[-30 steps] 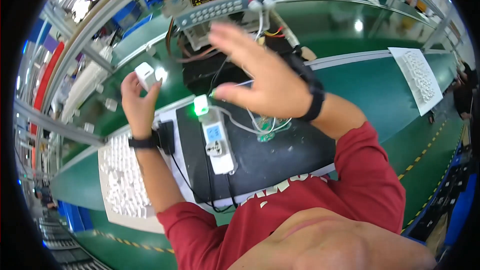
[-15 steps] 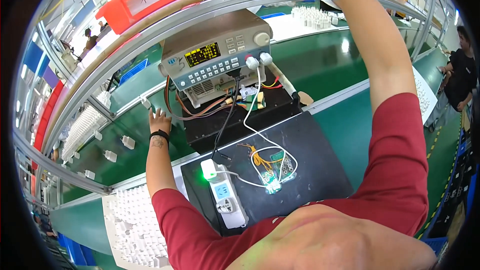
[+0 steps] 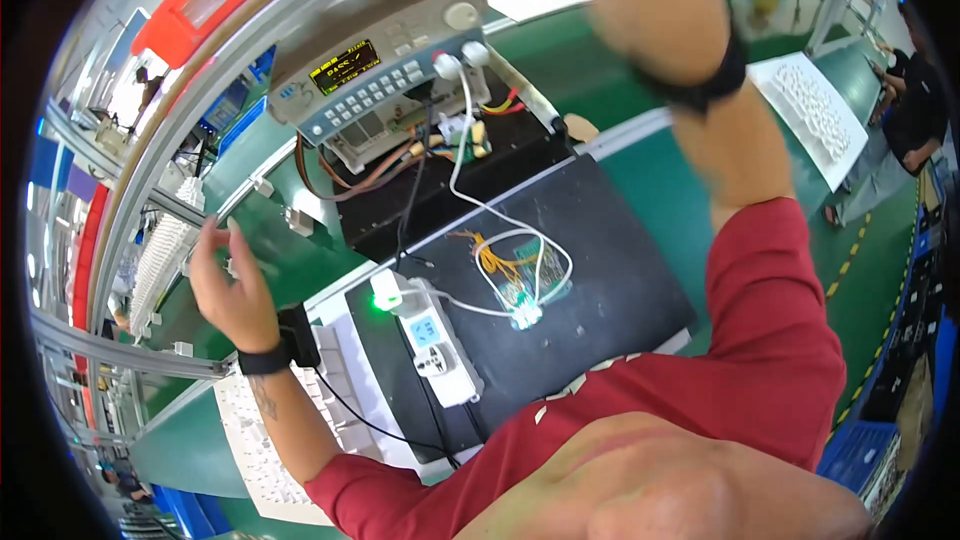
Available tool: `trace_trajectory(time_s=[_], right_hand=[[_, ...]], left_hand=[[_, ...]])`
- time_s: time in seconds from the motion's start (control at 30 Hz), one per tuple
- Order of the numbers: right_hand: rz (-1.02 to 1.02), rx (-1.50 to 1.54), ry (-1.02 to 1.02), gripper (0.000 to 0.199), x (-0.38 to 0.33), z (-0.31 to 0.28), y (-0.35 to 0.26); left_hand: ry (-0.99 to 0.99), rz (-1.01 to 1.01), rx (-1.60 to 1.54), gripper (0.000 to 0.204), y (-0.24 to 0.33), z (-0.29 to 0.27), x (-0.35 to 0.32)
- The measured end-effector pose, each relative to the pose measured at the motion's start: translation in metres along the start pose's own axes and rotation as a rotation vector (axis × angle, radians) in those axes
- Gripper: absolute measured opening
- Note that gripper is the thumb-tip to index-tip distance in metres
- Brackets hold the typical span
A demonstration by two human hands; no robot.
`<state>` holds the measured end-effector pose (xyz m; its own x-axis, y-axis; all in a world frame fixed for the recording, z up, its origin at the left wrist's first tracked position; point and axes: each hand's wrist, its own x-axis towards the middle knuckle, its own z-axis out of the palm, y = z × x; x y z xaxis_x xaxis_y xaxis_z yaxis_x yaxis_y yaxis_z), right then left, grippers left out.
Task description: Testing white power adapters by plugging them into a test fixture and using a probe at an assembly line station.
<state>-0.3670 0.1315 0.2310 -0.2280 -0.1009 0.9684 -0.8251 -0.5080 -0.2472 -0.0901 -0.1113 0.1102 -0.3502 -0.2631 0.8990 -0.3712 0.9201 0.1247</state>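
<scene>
Head view: left hand point(image 3: 228, 290) has risen, open

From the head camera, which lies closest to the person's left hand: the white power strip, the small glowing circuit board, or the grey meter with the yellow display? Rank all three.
From the left hand:
1. White power strip, just right of the wrist, on the black mat.
2. Small circuit board, further right, mid-mat.
3. Grey meter, up at the back of the bench.

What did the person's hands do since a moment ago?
The left hand, which reached far out over the green bench, has pulled back nearer and is open and empty. The right arm stays raised, its hand out of view. The white power strip and small circuit board stayed on the black mat.
</scene>
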Motion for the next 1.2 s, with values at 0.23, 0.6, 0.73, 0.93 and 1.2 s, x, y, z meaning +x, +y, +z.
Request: trace_trajectory(time_s=[0.23,0.6,0.73,0.93,1.2], right_hand=[[1.166,1.106,-0.556,0.040,-0.147,0.086,-0.086],[1.280,0.704,-0.822,0.048,-0.209,0.085,-0.057],[1.083,0.722,-0.572,0.032,-0.211,0.084,-0.047],[1.230,0.521,-0.544,0.029,-0.192,0.072,-0.030],[1.208,0.650,-0.574,0.022,-0.199,0.088,-0.021]], left_hand=[[0.017,0.053,-0.443,0.096,0.118,-0.044,-0.065],[-0.384,-0.595,-0.867,0.061,0.099,-0.068,-0.128],[-0.516,-0.544,-0.827,0.059,0.090,-0.063,-0.135],[-0.893,-0.381,-0.617,0.056,0.084,-0.052,-0.122],[-1.055,-0.115,-0.483,0.056,0.069,-0.048,-0.110]])
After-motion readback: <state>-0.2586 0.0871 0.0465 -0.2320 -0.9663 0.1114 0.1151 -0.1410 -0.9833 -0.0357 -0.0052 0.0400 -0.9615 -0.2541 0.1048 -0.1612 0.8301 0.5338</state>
